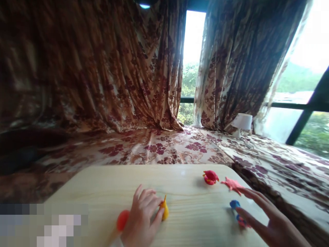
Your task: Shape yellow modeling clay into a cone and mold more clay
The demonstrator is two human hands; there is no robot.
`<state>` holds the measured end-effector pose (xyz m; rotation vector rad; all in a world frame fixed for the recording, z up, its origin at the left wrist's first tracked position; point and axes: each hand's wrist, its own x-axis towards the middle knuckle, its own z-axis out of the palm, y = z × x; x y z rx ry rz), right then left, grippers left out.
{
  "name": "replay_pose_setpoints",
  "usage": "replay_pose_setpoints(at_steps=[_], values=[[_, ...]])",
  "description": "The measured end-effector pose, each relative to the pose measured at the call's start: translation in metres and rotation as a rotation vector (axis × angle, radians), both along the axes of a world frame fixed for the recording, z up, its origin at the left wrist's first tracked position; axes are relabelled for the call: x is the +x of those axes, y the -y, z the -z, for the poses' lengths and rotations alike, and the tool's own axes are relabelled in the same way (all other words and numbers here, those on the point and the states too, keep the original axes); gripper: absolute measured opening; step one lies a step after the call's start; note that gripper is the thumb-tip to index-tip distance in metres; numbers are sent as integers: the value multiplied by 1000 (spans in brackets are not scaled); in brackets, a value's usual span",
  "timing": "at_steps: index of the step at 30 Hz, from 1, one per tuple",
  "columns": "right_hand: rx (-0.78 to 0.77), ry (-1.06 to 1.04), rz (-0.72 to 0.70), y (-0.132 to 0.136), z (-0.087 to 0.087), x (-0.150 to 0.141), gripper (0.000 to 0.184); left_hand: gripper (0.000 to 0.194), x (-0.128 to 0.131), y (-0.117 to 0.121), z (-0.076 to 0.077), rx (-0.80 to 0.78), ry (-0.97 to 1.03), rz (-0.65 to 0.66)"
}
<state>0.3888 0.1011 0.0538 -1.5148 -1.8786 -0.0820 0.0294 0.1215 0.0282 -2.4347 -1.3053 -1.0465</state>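
My left hand (145,214) is over the front middle of the pale wooden table, with bent fingers and thumb at the left side of a small yellow toy (165,210) that has a pointed top. Partly hidden behind that wrist lies a round orange-red thing (123,220). My right hand (273,219) reaches in from the right, thumb and fingers apart. Its fingertips are at the edge of a pink star-shaped toy (232,184). Close to the thumb lies a blue toy (234,204), with a blurred blue-and-red toy (242,222) partly covered by the thumb.
Farther back on the table (154,175) stands a red toy with yellow bits (210,177). Beyond the table's rounded edge spreads a flower-patterned cloth (174,147). A white lamp (243,121) stands near the windows, between patterned curtains (144,68).
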Motion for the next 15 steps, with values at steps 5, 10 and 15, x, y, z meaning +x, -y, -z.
replay_pose_setpoints(at_steps=[5,10,15], values=[[-44,90,197,6,43,4,55,17,-2,3,-3,44,-49,13],[-195,102,222,6,39,-12,33,19,-2,1,-2,95,-34,22],[-275,141,51,-21,-5,-9,19,20,0,0,1,93,-20,44]])
